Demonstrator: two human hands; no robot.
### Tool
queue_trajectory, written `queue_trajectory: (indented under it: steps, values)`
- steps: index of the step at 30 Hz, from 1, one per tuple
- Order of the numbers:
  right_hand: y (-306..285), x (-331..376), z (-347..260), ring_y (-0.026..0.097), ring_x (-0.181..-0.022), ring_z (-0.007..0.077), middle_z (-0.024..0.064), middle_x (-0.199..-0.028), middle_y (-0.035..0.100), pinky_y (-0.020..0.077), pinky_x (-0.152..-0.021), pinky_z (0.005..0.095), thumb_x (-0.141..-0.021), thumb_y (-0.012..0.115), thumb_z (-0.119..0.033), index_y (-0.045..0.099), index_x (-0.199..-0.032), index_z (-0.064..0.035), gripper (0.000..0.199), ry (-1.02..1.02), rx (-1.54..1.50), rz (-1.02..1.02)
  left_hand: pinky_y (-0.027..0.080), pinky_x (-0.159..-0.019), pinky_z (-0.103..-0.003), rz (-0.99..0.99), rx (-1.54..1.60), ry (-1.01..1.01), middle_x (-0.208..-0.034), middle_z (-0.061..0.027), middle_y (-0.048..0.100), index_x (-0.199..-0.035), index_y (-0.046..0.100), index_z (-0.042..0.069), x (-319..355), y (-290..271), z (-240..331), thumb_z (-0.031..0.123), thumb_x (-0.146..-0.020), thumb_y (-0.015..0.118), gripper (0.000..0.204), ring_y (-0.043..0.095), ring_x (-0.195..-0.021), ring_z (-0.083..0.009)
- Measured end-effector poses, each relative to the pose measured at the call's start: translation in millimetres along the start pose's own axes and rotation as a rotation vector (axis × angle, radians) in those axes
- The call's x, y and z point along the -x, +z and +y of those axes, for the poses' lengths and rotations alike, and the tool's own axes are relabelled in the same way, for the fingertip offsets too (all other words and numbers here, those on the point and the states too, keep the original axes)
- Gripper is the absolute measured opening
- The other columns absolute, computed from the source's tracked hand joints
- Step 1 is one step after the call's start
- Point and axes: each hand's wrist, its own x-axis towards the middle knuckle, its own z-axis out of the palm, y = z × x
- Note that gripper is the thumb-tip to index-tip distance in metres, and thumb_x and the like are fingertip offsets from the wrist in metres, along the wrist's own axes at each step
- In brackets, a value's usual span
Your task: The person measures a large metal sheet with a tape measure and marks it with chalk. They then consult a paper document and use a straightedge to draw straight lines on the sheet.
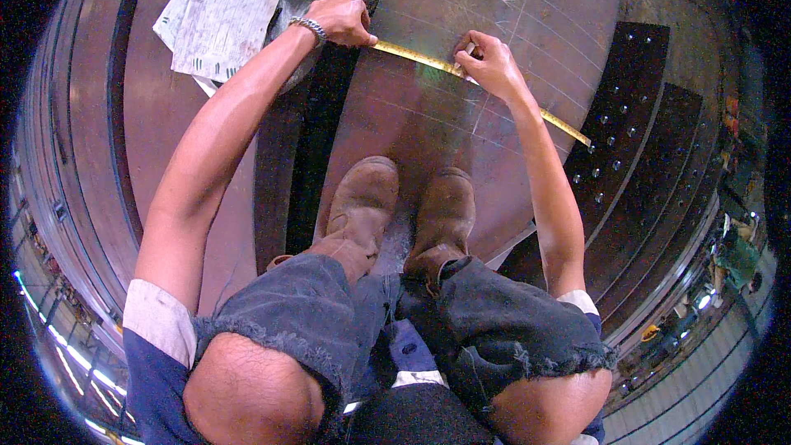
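A yellow tape measure [412, 55] lies across a brown steel plate [395, 111] marked with several pale chalk lines. My left hand [341, 21] pinches one end of the tape at the plate's left edge. Closed near the middle of the tape, my right hand [498, 66] has a short whitish stick of chalk [470, 48] between thumb and fingers, close to the plate surface. Beyond my right wrist, the tape reappears and runs down to the plate's right edge. My fingers partly cover both the tape and the chalk.
Worn, marked sheets of paper [227, 16] lie to the left of my left forearm. My brown boots [362, 198] rest on the plate, below the tape. Dark steel pieces with round holes [630, 107] lie at the right. A person in green [736, 255] is farther off.
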Motion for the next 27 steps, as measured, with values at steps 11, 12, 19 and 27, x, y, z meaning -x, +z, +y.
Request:
queue_trajectory:
  steps: [11,12,19,27]
  values:
    - [-5,1,-14,0.062,-0.064,0.0101,0.0045,-0.071,0.068,0.0496,-0.061,0.0304,-0.089,0.065,-0.02,0.067,-0.094,-0.0016,0.019,-0.003,-0.019,-0.007,0.056,-0.086,-0.047,-0.066,-0.006,-0.036,-0.099,-0.0155,0.075,-0.107,0.076,0.008,1,-5,3,0.061,-0.076,0.073,0.062,0.071,-0.098,-0.0347]
    - [-4,1,-17,0.062,-0.064,0.0101,0.0045,-0.072,0.068,0.0495,-0.061,0.0304,-0.089,0.065,-0.02,0.067,-0.094,-0.0017,0.019,0.01,-0.016,-0.015,0.056,-0.086,-0.047,-0.067,-0.006,-0.041,-0.099,-0.0156,0.075,-0.107,0.076,0.008,1,-4,2,0.061,-0.076,0.073,0.061,0.071,-0.098,-0.0347]
    - [4,-3,-7,0.062,-0.065,0.0111,0.0049,-0.075,0.068,0.0494,-0.062,0.0308,-0.089,0.065,-0.02,0.067,-0.095,-0.003,0.018,0.002,-0.029,-0.019,0.056,-0.087,-0.047,-0.078,-0.013,-0.038,-0.103,-0.0164,0.074,-0.111,0.074,0.007,-3,-3,3,0.062,-0.075,0.073,0.066,0.07,-0.101,-0.0351]
    - [7,-1,-12,0.064,-0.067,0.012,0.0055,-0.076,0.069,0.05,-0.062,0.0307,-0.089,0.065,-0.02,0.067,-0.094,-0.0016,0.019,0.006,-0.018,-0.024,0.056,-0.087,-0.047,-0.081,-0.016,-0.051,-0.105,-0.0167,0.074,-0.111,0.075,0.008,-2,-1,0,0.061,-0.075,0.073,0.065,0.07,-0.102,-0.0351]
